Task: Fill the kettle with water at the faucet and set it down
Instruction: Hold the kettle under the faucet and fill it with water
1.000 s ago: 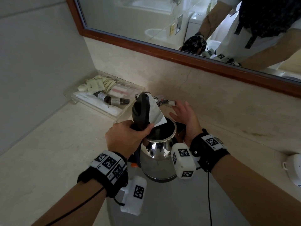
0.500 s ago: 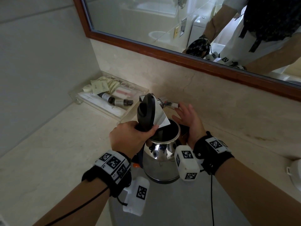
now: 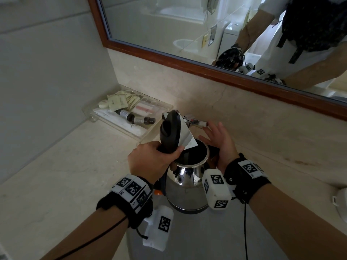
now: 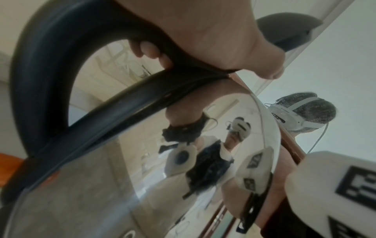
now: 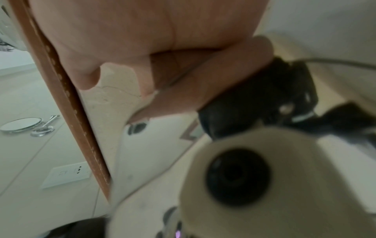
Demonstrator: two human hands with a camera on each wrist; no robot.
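A shiny steel kettle (image 3: 185,182) is in the middle of the head view, its black lid (image 3: 170,132) standing open and upright. My left hand (image 3: 150,162) grips the black handle; the left wrist view shows the fingers (image 4: 148,51) curled round the handle above the mirror-like kettle body (image 4: 122,177). My right hand (image 3: 219,143) is open with straight fingers and lies against the kettle's right side near the rim. In the right wrist view the palm (image 5: 142,40) meets the reflecting kettle wall (image 5: 162,153). No faucet is in view.
A clear tray (image 3: 165,107) of small bottles and sachets stands in the back left corner of the beige counter (image 3: 56,175). A wood-framed mirror (image 3: 206,66) runs along the back wall. Small items (image 3: 195,121) lie behind the kettle. A white object (image 3: 340,201) shows at the right edge.
Almost nothing: the kettle and both hands keep their pose, and the view has drifted slightly. The right hand's fingers are spread a little more.
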